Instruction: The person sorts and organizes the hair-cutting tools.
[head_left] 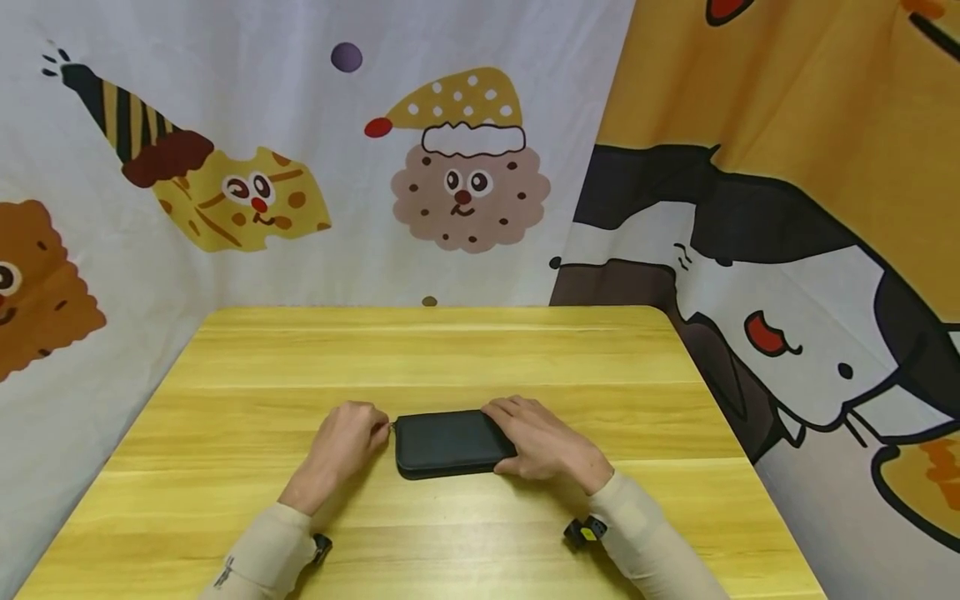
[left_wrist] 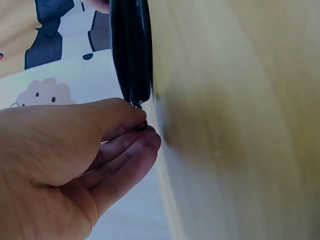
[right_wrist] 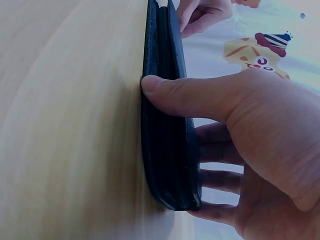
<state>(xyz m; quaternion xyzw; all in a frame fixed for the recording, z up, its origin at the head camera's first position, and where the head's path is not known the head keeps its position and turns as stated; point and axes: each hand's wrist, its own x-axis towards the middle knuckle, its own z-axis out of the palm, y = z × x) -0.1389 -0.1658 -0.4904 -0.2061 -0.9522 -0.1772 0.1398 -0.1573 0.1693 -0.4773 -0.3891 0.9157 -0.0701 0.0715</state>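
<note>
A black zip-around wallet (head_left: 450,443) lies flat on the wooden table in the head view. My left hand (head_left: 347,446) is at its left end, thumb and fingertips pinching the small zipper pull (left_wrist: 141,126) at the wallet's corner. Most of the pull is hidden between the fingertips. Around the wallet's right end, my right hand (head_left: 542,442) grips with the thumb on the near edge and the fingers over the top. In the right wrist view the thumb of that hand presses the zipped side of the wallet (right_wrist: 172,145).
The light wooden table (head_left: 450,358) spreads around the wallet on all sides. Behind it hangs a white curtain (head_left: 285,83) with cartoon prints, and an orange printed curtain (head_left: 787,100) is at the right. A small dark camera (head_left: 585,532) sits at the right wrist.
</note>
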